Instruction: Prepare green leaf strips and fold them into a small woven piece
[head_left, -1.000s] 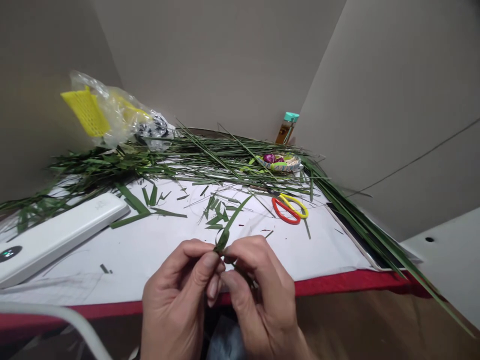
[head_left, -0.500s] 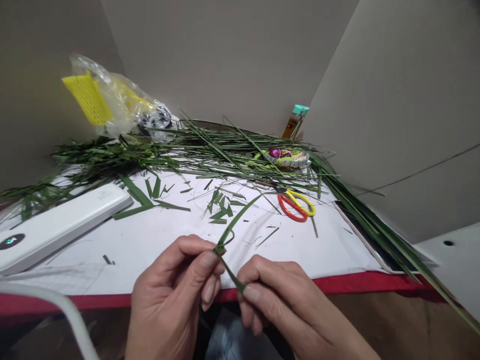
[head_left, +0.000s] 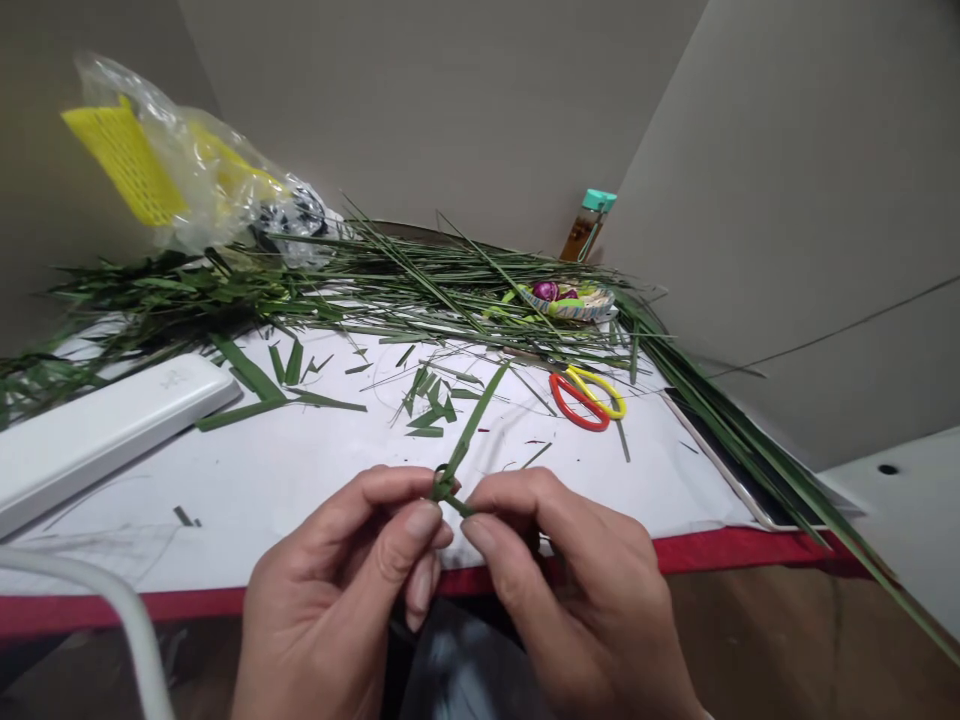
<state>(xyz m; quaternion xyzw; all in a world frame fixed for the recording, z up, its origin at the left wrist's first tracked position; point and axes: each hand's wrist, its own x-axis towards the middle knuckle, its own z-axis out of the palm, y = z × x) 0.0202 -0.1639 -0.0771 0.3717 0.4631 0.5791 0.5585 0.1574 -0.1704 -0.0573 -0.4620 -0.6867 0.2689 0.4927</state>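
Observation:
A long green leaf strip (head_left: 474,425) with a small knotted loop at its lower part is held over the front of the table. My left hand (head_left: 352,580) pinches the knot between thumb and forefinger. From the right, my right hand (head_left: 570,570) grips the short tail of the same strip, close to the knot. The strip's long end points up and away, towards scissors (head_left: 589,398) with one red and one yellow handle. Small cut leaf pieces (head_left: 431,400) are scattered on the white cloth beyond my hands.
At the left lies a white power bank-like box (head_left: 120,430), with a white curved tube (head_left: 112,600) in front. Piled leaves (head_left: 420,270) line the back, beside a plastic bag (head_left: 202,180), a small decorated basket (head_left: 577,302) and a bottle (head_left: 589,228). Long leaves cross a phone-like device (head_left: 727,465) at right.
My right hand has moved up and inward along the tail, so it now pinches nearer the knot. The loop looks smaller and tighter. The whole view has shifted slightly.

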